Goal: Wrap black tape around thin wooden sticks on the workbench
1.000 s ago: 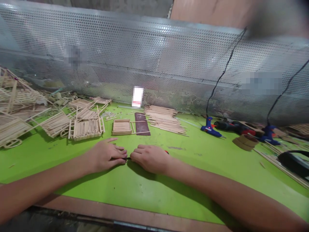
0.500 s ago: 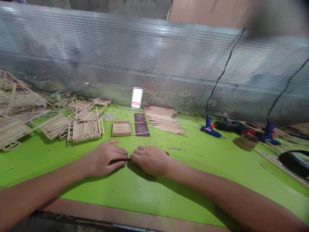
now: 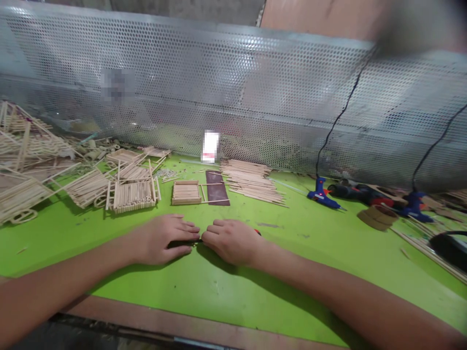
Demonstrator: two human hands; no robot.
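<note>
My right hand [image 3: 231, 243] rests on the green table with its fingers wrapped round a slim tool, mostly hidden in the fist. The tool's red-and-black end [image 3: 257, 232] shows behind the wrist, and its dark tip pokes out toward the left hand; its exact kind cannot be made out. My left hand [image 3: 160, 240] lies palm down close by, fingertips at that tip, fingers and thumb closing on something small that is hidden. Small pale bits [image 3: 194, 244] lie under the fingertips. Beyond the hands stands a small stick-built tray [image 3: 186, 193] with two projecting sticks.
A sheaf of thin wooden sticks [image 3: 253, 180] lies behind a brown strip [image 3: 218, 189]. Several stick-built pieces, one a small cart [image 3: 134, 194], crowd the left. Blue glue guns [image 3: 323, 194] with hanging cords and a brown ring [image 3: 377, 217] stand right. Perforated metal sheeting [image 3: 175, 73] backs the table.
The whole view has shifted slightly, so everything appears a little further right. Pale bits now show beneath my left fingertips. Both hands keep nearly the same pose.
</note>
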